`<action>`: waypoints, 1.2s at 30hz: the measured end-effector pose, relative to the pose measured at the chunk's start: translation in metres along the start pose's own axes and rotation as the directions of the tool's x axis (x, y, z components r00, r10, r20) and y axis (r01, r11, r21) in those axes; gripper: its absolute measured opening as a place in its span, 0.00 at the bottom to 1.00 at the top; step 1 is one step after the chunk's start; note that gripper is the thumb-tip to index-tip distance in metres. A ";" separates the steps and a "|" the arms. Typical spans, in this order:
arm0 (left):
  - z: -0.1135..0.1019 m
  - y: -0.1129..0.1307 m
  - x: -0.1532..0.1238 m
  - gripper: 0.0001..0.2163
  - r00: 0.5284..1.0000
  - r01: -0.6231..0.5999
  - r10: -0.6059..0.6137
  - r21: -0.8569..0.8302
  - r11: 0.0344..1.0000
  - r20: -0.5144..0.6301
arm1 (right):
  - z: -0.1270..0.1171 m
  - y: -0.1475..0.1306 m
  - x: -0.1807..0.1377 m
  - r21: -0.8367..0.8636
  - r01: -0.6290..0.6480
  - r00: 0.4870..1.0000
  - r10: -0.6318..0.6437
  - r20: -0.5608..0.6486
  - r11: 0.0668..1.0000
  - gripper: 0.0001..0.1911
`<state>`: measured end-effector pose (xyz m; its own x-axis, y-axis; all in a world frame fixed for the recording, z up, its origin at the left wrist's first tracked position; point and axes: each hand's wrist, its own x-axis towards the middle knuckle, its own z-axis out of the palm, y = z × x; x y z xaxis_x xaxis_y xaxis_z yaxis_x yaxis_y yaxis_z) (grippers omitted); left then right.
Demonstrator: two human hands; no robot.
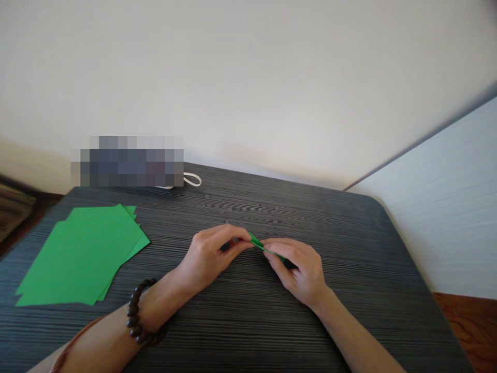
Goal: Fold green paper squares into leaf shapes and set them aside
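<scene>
One narrow piece of green paper (257, 242) is positioned over the middle of the table (248, 321), between the left hand (212, 255) and the right hand (303, 267). Each grip pinches one end between thumb and fingers. The piece appears folded, although the fingers cover much of it. Loose green sheets (77, 254) lie overlapped on the table, left of the beaded bracelet (132, 320).

We have open, dark tabletop (357, 233) right of our right hand (301, 267); left of our left hand (207, 256), overlapping green sheets (85, 254) lie in the way, a blurred-out object (128, 166) behind them near the wall (248, 77).
</scene>
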<state>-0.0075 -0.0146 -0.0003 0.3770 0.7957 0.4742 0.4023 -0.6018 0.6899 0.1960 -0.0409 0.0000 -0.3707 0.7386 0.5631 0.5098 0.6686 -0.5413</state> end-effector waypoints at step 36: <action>-0.001 0.001 0.000 0.02 0.971 0.238 -0.223 -0.242 0.940 0.089 | 0.002 0.000 -0.001 -0.040 -0.179 0.983 0.177 -0.054 0.983 0.05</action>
<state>-0.0076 -0.0150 0.0011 0.3505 0.9003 0.2580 0.2658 -0.3597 0.8944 0.1948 -0.0417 -0.0020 -0.2322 0.8396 0.4911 0.5985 0.5213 -0.6083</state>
